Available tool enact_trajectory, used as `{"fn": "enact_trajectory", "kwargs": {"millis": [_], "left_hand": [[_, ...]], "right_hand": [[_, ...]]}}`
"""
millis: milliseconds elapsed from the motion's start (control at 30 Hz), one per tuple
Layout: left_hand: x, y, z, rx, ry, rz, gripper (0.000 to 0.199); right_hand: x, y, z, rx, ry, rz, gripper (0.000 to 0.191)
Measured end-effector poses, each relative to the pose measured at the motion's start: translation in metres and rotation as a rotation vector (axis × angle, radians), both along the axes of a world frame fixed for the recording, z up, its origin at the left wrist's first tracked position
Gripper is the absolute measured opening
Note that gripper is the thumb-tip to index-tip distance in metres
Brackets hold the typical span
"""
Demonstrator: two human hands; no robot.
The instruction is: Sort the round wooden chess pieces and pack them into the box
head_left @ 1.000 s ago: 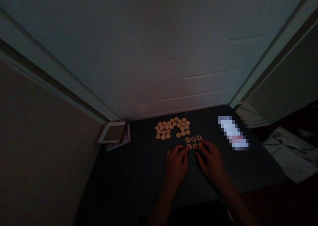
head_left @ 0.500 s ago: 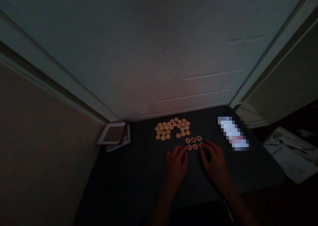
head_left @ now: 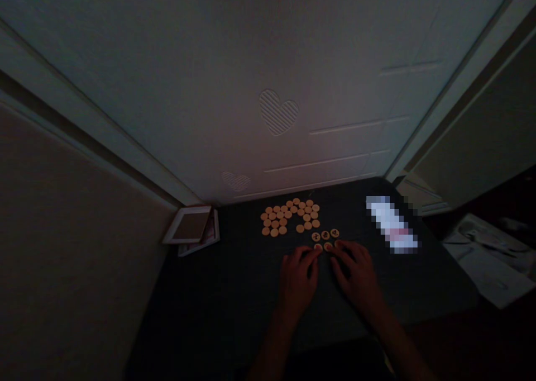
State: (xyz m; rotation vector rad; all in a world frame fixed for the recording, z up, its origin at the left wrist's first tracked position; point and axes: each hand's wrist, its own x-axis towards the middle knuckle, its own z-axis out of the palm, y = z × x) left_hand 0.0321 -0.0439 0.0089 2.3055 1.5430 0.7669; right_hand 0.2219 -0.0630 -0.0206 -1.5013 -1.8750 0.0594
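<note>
Two short rows of round wooden Chinese chess pieces lie in front of my hands. The far row has three pieces with black characters (head_left: 325,235). In the near row are pieces with red characters (head_left: 328,247), partly covered by my fingers. My left hand (head_left: 299,275) rests a fingertip on the leftmost red piece (head_left: 317,248), thumb apart. My right hand (head_left: 358,272) reaches over the near row from the right, its fingertips on the middle and right red pieces, thumb lowered toward the table. Behind them sits a cluster of blank-side-up pieces (head_left: 274,224). Neither hand grips a piece.
A dark table (head_left: 226,291) stands against a pale panel with embossed hearts (head_left: 278,113). At the back left lies an open box (head_left: 192,224). A bright pixelated rectangle (head_left: 391,224) is at the right. Beyond the table's right edge is a pale box-like object (head_left: 494,258).
My right hand has shifted slightly left, its fingertip moving from the right red piece to the middle one. My left hand has barely moved.
</note>
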Motion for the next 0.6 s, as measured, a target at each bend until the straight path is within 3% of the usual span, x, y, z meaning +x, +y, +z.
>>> {"fn": "enact_trajectory", "kwargs": {"millis": [600], "left_hand": [[0.0011,0.0001,0.0021,-0.037,0.032,-0.032,0.037]], "right_hand": [[-0.0012,0.0006,-0.0022,-0.037,-0.025,-0.016,0.038]]}}
